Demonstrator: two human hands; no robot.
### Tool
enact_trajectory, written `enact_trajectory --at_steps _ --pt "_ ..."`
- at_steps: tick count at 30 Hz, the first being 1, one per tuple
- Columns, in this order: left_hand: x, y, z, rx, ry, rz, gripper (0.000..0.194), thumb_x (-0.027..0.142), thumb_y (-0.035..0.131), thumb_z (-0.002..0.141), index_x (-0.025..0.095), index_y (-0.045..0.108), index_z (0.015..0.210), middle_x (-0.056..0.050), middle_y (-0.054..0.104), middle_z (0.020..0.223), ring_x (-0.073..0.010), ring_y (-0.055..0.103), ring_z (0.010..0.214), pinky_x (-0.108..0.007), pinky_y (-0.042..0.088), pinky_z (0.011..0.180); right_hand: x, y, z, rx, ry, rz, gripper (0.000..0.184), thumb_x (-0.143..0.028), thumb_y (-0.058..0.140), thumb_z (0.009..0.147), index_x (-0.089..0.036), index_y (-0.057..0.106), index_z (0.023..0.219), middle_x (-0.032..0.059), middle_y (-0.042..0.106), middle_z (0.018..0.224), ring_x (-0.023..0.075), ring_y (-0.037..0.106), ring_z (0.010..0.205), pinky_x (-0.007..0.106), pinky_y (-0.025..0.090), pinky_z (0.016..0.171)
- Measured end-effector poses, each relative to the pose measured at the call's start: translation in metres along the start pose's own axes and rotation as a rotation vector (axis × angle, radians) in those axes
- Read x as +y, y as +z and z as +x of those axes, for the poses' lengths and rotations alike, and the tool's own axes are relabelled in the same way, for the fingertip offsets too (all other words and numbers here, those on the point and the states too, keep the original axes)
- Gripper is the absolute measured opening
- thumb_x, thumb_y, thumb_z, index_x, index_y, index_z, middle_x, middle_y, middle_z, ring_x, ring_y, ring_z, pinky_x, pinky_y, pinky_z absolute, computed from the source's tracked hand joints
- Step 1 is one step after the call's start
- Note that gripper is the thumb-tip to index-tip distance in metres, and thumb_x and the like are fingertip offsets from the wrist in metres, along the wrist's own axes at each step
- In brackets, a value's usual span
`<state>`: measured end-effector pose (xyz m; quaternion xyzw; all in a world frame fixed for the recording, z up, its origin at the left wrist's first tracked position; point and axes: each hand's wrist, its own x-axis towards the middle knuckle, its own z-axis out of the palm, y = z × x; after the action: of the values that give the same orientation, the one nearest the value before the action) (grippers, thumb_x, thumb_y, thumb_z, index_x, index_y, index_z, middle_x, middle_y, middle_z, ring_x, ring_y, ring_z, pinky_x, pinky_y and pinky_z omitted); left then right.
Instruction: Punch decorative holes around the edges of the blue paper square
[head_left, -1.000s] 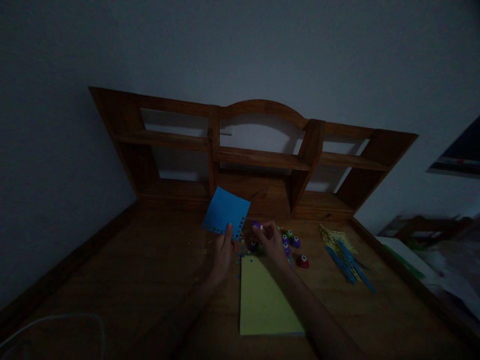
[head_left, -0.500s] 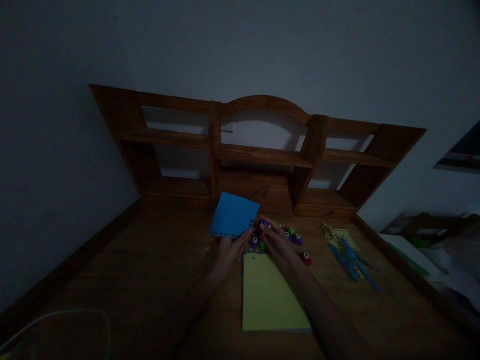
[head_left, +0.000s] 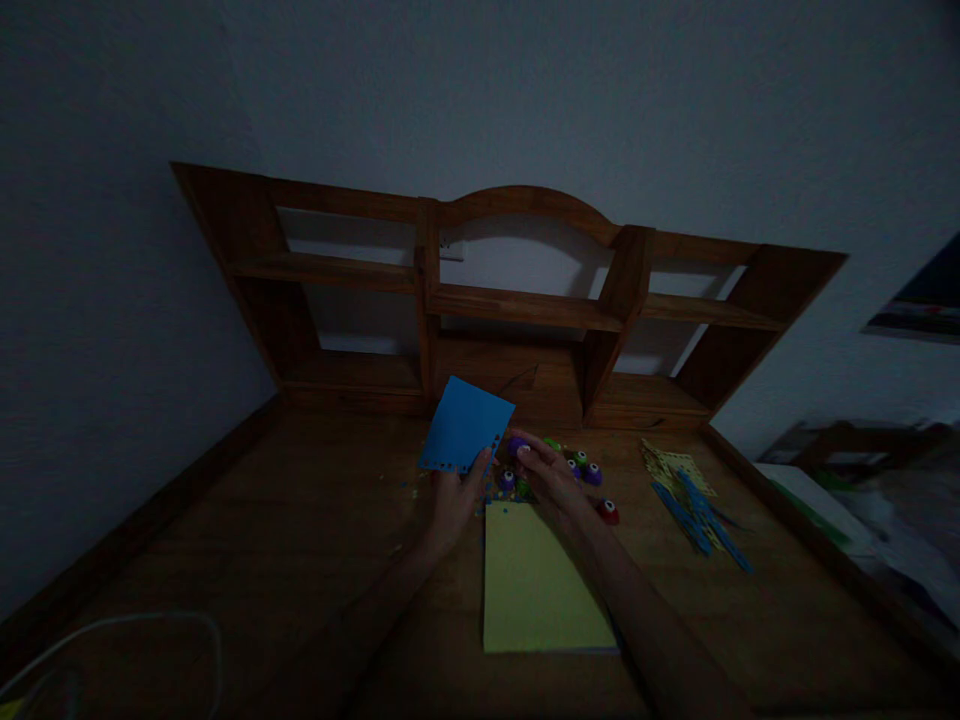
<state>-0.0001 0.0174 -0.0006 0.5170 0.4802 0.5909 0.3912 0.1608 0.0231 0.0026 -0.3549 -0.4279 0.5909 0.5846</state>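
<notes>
A blue sheet of paper (head_left: 466, 425) with punched holes along its lower and right edges is held up in my left hand (head_left: 456, 502), the thumb pressed on its lower right corner. My right hand (head_left: 556, 482) closes around a purple craft punch (head_left: 517, 446) just right of the paper's edge. Whether the punch touches the paper I cannot tell. Below it, a second purple punch (head_left: 507, 480) and a partly hidden green punch (head_left: 523, 490) stand on the desk. Yellow paper (head_left: 544, 590) lies under my right wrist.
Several more punches stand to the right, among them a red punch (head_left: 608, 511). Blue and yellow punched strips (head_left: 697, 505) lie farther right. Tiny paper bits dot the wooden desk (head_left: 337, 520). A wooden shelf (head_left: 525, 310) rises behind; a white cable (head_left: 150, 617) curves at lower left.
The blue sheet has turned slightly, showing more of the holes on its right edge. My right hand with the purple punch has shifted a little left.
</notes>
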Motion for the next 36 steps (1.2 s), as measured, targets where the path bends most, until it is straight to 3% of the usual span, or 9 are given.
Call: enact_trajectory --at_steps 4,13,18,27,32,36 --pt "-0.003 0.000 0.000 -0.015 0.131 0.079 0.028 0.044 0.060 0.080 0.016 0.061 0.086 -0.008 0.066 0.089 -0.0195 0.059 0.080 -0.029 0.044 0.077 -0.003 0.003 -0.003 -0.004 -0.038 -0.054 0.043 -0.036 0.074 0.071 -0.022 0.062 0.110 0.0048 0.067 0.101 0.0175 0.062 0.082 0.029 0.051 0.071" --pt "-0.003 0.000 0.000 -0.027 0.188 0.112 0.026 0.042 0.061 0.079 0.017 0.065 0.085 -0.009 0.068 0.089 -0.0214 0.061 0.083 -0.031 0.044 0.082 -0.003 0.007 -0.002 -0.013 -0.045 0.017 0.041 -0.028 0.079 0.064 -0.023 0.059 0.099 0.0012 0.068 0.097 0.0166 0.064 0.083 0.027 0.051 0.072" --pt "0.003 0.000 -0.001 -0.003 0.218 0.156 0.024 0.041 0.063 0.077 0.017 0.063 0.078 -0.007 0.066 0.080 -0.0205 0.058 0.074 -0.029 0.044 0.075 -0.005 0.009 -0.004 -0.055 -0.015 0.066 0.039 -0.027 0.077 0.068 -0.021 0.063 0.103 0.0023 0.068 0.098 0.0166 0.064 0.083 0.028 0.051 0.076" --pt "0.004 -0.001 -0.001 -0.033 0.292 0.292 0.028 0.042 0.055 0.083 0.015 0.063 0.082 -0.008 0.067 0.084 -0.0198 0.060 0.077 -0.031 0.046 0.077 -0.003 0.010 -0.005 -0.072 0.006 0.134 0.041 -0.015 0.081 0.061 -0.020 0.067 0.099 0.0023 0.069 0.098 0.0153 0.063 0.087 0.026 0.048 0.082" --pt "0.006 -0.002 -0.002 -0.007 0.302 0.346 0.029 0.043 0.055 0.083 0.015 0.062 0.079 -0.007 0.066 0.077 -0.0185 0.059 0.070 -0.029 0.047 0.070 0.001 0.007 -0.002 -0.038 0.021 0.089 0.040 -0.020 0.082 0.062 -0.021 0.069 0.100 0.0029 0.070 0.093 0.0146 0.063 0.079 0.026 0.049 0.075" --pt "0.011 -0.003 -0.004 0.001 0.285 0.352 0.030 0.043 0.054 0.084 0.016 0.059 0.072 -0.006 0.064 0.070 -0.0172 0.057 0.064 -0.027 0.046 0.065 0.004 0.004 0.000 -0.023 0.007 0.056 0.040 -0.025 0.081 0.064 -0.020 0.069 0.101 0.0053 0.070 0.099 0.0173 0.065 0.086 0.030 0.049 0.081"
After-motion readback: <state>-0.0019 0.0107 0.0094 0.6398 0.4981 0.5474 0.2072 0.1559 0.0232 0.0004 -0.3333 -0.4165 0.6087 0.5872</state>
